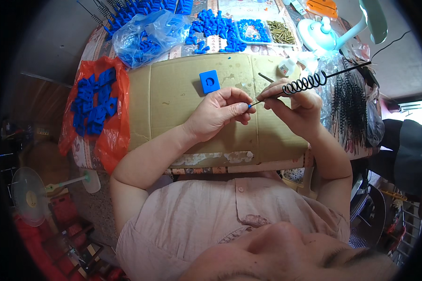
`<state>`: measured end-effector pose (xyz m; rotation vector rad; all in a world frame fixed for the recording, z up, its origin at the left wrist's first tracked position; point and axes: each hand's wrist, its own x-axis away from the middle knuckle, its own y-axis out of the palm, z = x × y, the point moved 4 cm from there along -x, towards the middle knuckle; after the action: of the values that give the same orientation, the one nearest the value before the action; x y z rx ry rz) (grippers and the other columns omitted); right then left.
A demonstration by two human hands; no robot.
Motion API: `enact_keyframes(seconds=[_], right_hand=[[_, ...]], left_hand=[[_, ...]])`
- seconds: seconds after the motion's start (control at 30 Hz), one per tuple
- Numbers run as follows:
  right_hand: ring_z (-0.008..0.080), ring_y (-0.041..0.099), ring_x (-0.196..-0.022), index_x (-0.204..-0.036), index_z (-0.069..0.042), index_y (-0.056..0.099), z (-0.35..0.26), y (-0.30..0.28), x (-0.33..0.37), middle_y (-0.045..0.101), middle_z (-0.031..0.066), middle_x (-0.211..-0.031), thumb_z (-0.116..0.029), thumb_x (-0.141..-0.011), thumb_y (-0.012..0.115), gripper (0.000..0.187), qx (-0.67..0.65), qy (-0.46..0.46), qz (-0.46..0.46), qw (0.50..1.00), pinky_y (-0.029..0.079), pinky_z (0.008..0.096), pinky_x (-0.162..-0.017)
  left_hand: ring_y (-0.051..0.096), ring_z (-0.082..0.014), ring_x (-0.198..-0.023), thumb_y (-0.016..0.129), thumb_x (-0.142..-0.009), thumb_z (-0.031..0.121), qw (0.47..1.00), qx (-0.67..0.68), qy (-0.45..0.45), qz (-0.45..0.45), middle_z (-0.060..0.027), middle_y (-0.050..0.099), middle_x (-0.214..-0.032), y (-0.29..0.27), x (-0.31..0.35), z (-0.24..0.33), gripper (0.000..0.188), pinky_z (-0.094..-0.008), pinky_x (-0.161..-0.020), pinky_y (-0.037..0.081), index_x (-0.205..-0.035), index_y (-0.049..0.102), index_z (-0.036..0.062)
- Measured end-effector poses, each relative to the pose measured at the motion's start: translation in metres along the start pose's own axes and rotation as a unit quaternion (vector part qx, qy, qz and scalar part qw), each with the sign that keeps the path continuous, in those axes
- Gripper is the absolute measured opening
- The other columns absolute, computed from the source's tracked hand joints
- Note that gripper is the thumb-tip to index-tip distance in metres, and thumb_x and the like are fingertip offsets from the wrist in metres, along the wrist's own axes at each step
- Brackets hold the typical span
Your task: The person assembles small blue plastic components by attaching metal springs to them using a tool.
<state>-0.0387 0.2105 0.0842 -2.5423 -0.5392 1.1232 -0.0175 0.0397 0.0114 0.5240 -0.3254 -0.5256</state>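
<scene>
Over the cardboard sheet [171, 105], my left hand [220, 110] pinches a small blue piece [250, 106] between thumb and fingertips; most of it is hidden. My right hand [297, 105] grips a black coiled wire [309, 83]. Its thin straight end reaches the blue piece, though whether it sits inside cannot be told. The wire's coil rises above my right hand, and its long tail points to the upper right. Just beyond my left hand lies a blue square block [209, 82] with a round recess.
An orange-red bag of blue blocks [96, 100] lies at left. Along the back are a clear plastic bag [147, 37], loose blue cone-shaped pieces [213, 25], a tray of brass-coloured pins [280, 32] and a pale lamp base [319, 35]. Black coiled wires [349, 105] are heaped at right.
</scene>
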Motion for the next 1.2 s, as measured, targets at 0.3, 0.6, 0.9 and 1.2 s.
enact_keyframes(seconds=[0.3,0.6,0.9,1.2], right_hand=[[0.0147,0.065,-0.067,-0.088,-0.004,0.067,-0.0001,0.0002,-0.0004,0.066,0.0054,-0.074,0.004,-0.071,0.07,0.019,-0.007,0.006,0.002,1.0,0.048,0.0259,-0.059],[0.0147,0.064,-0.065,-0.088,-0.004,0.068,0.0016,0.0018,0.0004,0.065,0.0054,-0.073,0.004,-0.071,0.07,0.019,-0.016,0.014,-0.002,1.0,0.048,0.0262,-0.058],[0.0141,0.063,-0.063,-0.086,-0.004,0.068,0.0017,0.0041,-0.0003,0.064,0.0052,-0.07,0.004,-0.072,0.07,0.016,-0.016,0.046,-0.008,0.999,0.048,0.0262,-0.057],[0.0134,0.063,-0.063,-0.087,-0.003,0.067,0.0,0.0016,-0.0004,0.065,0.006,-0.072,0.004,-0.072,0.07,0.016,-0.023,0.048,-0.01,0.999,0.048,0.0257,-0.057]], left_hand=[[0.062,-0.0144,-0.081,0.056,-0.091,0.007,1.0,-0.012,0.006,-0.005,-0.009,0.064,-0.097,0.0005,-0.0007,0.0007,0.016,-0.0285,-0.075,0.051,-0.106,0.055,0.0043],[0.062,-0.014,-0.082,0.056,-0.091,0.008,1.0,-0.003,0.007,-0.007,-0.009,0.064,-0.098,0.0006,-0.0007,0.0009,0.016,-0.0276,-0.075,0.051,-0.106,0.055,0.0047],[0.062,-0.0146,-0.081,0.057,-0.09,0.007,1.0,0.002,0.017,0.004,-0.0087,0.065,-0.096,-0.0004,0.0,0.0022,0.017,-0.0282,-0.073,0.051,-0.106,0.055,0.005],[0.062,-0.0145,-0.078,0.058,-0.089,0.007,1.0,0.021,0.02,-0.009,-0.0086,0.065,-0.092,-0.0017,-0.0023,0.0009,0.016,-0.0275,-0.071,0.051,-0.105,0.055,0.0054]])
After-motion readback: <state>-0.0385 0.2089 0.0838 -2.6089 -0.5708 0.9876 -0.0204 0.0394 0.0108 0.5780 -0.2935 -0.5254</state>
